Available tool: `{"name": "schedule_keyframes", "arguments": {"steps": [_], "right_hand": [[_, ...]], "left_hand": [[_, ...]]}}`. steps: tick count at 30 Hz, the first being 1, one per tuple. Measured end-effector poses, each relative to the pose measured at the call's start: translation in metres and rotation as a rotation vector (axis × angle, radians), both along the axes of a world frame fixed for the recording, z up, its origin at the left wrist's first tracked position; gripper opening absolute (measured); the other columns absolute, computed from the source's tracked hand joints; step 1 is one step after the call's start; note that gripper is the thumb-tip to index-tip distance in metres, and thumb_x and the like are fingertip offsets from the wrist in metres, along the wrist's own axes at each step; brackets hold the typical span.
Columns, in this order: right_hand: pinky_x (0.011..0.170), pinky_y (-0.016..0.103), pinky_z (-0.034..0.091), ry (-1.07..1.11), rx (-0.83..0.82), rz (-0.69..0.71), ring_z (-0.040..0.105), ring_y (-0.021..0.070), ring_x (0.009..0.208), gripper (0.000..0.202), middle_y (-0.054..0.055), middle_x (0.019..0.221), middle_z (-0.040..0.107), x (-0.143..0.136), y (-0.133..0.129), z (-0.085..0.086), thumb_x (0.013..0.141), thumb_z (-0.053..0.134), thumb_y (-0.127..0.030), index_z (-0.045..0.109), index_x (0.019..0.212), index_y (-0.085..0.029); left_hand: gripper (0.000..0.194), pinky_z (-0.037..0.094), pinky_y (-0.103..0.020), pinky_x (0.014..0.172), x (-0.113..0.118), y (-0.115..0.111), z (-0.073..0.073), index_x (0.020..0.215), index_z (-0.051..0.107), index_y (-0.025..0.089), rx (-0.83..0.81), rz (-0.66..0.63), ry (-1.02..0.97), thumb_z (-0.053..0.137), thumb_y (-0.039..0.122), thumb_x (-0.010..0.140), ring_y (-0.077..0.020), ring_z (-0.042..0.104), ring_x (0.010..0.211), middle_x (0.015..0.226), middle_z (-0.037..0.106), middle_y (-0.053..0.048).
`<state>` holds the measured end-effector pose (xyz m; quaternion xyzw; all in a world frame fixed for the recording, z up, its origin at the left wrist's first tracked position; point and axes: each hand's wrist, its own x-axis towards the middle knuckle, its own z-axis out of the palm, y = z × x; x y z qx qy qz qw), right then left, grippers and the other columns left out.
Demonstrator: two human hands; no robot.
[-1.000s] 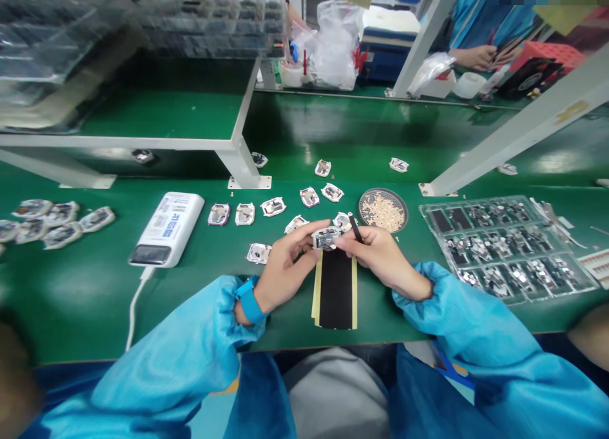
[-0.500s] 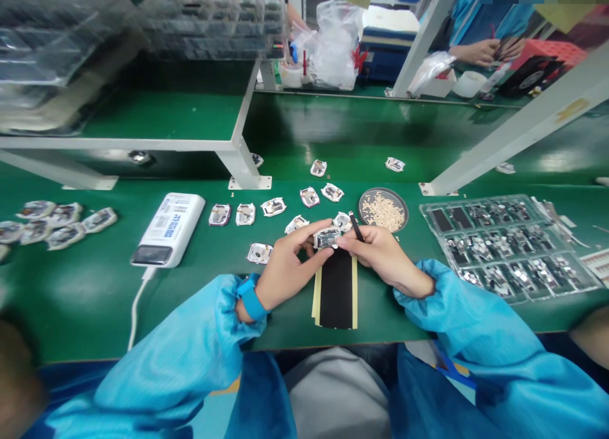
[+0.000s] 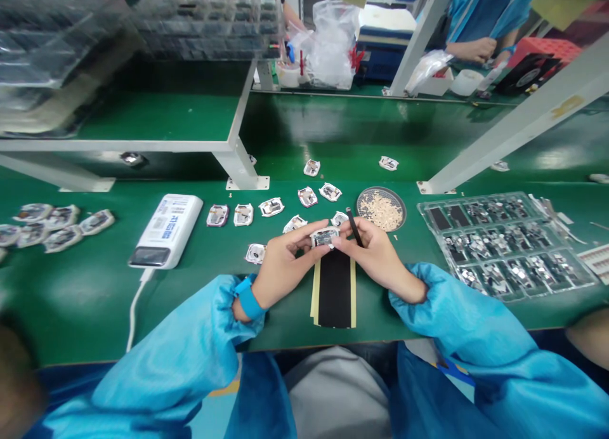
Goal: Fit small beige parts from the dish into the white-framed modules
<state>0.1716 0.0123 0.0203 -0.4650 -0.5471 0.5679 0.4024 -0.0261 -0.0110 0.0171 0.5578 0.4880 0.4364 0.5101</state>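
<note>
My left hand [image 3: 288,261] is closed on a small white watch-like casing [image 3: 325,237] with grey parts inside, tilted up. My right hand [image 3: 380,252] grips a black pen-like tool [image 3: 353,226], pointing up and left, and its thumb and finger touch the casing's right side. Below the casing, a black strip with yellow edges [image 3: 334,293] lies on the green table. Several similar white casings [image 3: 271,207] lie around, beyond and left of my hands. Just past my right hand sits a round dish of small beige pieces [image 3: 381,209].
A white power bank [image 3: 166,229] with a cable lies left. At right is a clear compartment tray [image 3: 504,242] of small parts. A shelf [image 3: 157,118] bears plastic trays, and slanted posts [image 3: 514,96] rise from the table. Another person's hands [image 3: 473,49] show at the back right.
My right hand's fingers have closed in on the casing's right side, and the black tool has tipped slightly left. The whole view has shifted slightly. The other person's hands at the back have changed pose.
</note>
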Motion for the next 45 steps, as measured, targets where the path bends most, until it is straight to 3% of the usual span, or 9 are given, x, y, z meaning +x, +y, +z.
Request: {"name": "schedule_keyframes", "arguments": {"steps": [7,11,14,18,21,29,32,37,45], "right_hand": [[0.068,0.03,0.053,0.099,0.022,-0.009,0.062,0.0173,0.079,0.036,0.002,0.087,0.064,-0.011,-0.004,-0.004,0.077,0.082,-0.044,0.062,0.098,-0.022],[0.07,0.031,0.052,0.105,0.031,-0.027,0.061,0.0171,0.078,0.037,0.001,0.088,0.064,-0.016,-0.007,-0.006,0.077,0.082,-0.045,0.064,0.099,-0.021],[0.066,0.03,0.045,-0.002,0.067,-0.014,0.056,0.0159,0.072,0.034,0.002,0.081,0.065,-0.016,-0.006,-0.007,0.077,0.081,-0.048,0.07,0.091,-0.018],[0.055,0.027,0.033,-0.076,0.102,-0.044,0.043,0.0119,0.058,0.035,-0.002,0.063,0.056,-0.015,-0.002,-0.004,0.076,0.08,-0.052,0.072,0.08,-0.018],[0.052,0.026,0.027,-0.08,0.121,-0.056,0.036,0.0101,0.054,0.037,-0.004,0.057,0.05,-0.015,0.0,-0.001,0.073,0.083,-0.052,0.069,0.073,-0.018],[0.053,0.025,0.033,-0.157,0.191,0.008,0.044,0.0113,0.058,0.038,-0.002,0.064,0.058,-0.013,0.007,-0.006,0.079,0.077,-0.054,0.07,0.077,-0.017],[0.056,0.026,0.039,-0.289,0.321,0.038,0.051,0.0126,0.063,0.028,0.001,0.076,0.063,-0.005,0.011,-0.004,0.083,0.078,-0.046,0.073,0.088,-0.019],[0.08,0.032,0.051,-0.296,0.646,0.059,0.063,0.0178,0.088,0.009,0.005,0.092,0.066,0.007,0.014,0.005,0.095,0.066,-0.027,0.071,0.096,-0.02],[0.07,0.029,0.052,-0.378,0.834,0.22,0.063,0.0158,0.082,0.014,0.005,0.093,0.063,0.016,0.011,-0.006,0.094,0.067,-0.023,0.07,0.108,-0.022]], "left_hand": [[0.041,0.058,-0.04,0.097,0.007,0.001,-0.001,0.123,0.07,0.017,-0.152,-0.061,-0.301,0.078,0.029,0.085,-0.0256,0.072,0.103,0.112,0.076,-0.01],[0.03,0.058,-0.035,0.096,0.01,0.0,-0.003,0.116,0.075,0.021,-0.021,-0.049,-0.306,0.076,0.025,0.086,-0.023,0.069,0.109,0.121,0.07,-0.009],[0.025,0.058,-0.031,0.091,0.011,-0.001,-0.008,0.111,0.077,0.022,0.099,-0.015,-0.247,0.075,0.024,0.086,-0.0214,0.068,0.107,0.123,0.065,-0.008],[0.036,0.057,-0.032,0.085,0.01,-0.002,-0.01,0.128,0.068,0.024,0.091,-0.026,-0.011,0.067,0.027,0.093,-0.02,0.069,0.099,0.12,0.069,-0.008],[0.028,0.055,-0.033,0.083,0.01,-0.002,-0.007,0.122,0.072,0.023,0.182,-0.001,0.158,0.064,0.027,0.095,-0.0218,0.068,0.101,0.115,0.073,-0.007],[0.024,0.052,-0.031,0.078,0.012,-0.001,-0.006,0.115,0.074,0.022,0.253,0.06,0.215,0.064,0.023,0.093,-0.0193,0.066,0.091,0.105,0.075,-0.004],[0.027,0.051,-0.03,0.075,0.009,0.002,-0.007,0.118,0.073,0.024,0.251,0.015,0.268,0.064,0.02,0.093,-0.0169,0.064,0.083,0.103,0.074,-0.003],[0.029,0.048,-0.031,0.078,0.007,0.001,-0.005,0.119,0.072,0.026,0.348,-0.015,0.398,0.061,0.017,0.094,-0.0169,0.059,0.082,0.092,0.068,-0.001],[0.031,0.047,-0.031,0.078,0.005,0.001,-0.006,0.123,0.07,0.026,0.367,-0.039,0.41,0.059,0.017,0.095,-0.0181,0.06,0.086,0.091,0.063,-0.002]]}}
